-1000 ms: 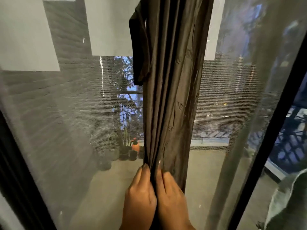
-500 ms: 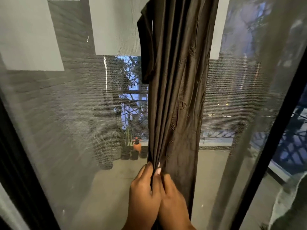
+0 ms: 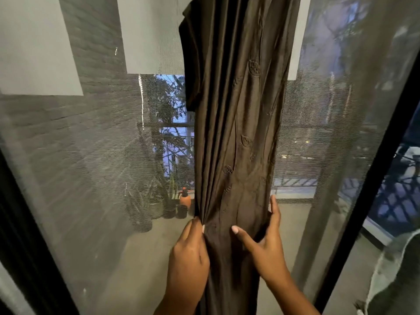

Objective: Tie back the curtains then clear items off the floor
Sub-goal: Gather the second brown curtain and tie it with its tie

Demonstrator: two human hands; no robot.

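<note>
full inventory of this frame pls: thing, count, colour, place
curtain: 1, dark brown, centre, gathered in pleats
mesh screen: 1, grey, across the window
black frame bars: 2, far left and right
potted plants: several, dark pots, balcony floor outside
orange bottle: 1, beside the pots
left hand: 1, pinches the curtain's left pleats
right hand: 1, fingers spread round the curtain's right edge

A dark brown curtain (image 3: 236,137) with tone-on-tone embroidered motifs is hanging at twelve o'clock; an orange bottle (image 3: 184,198) is showing at nine o'clock beside it.
</note>
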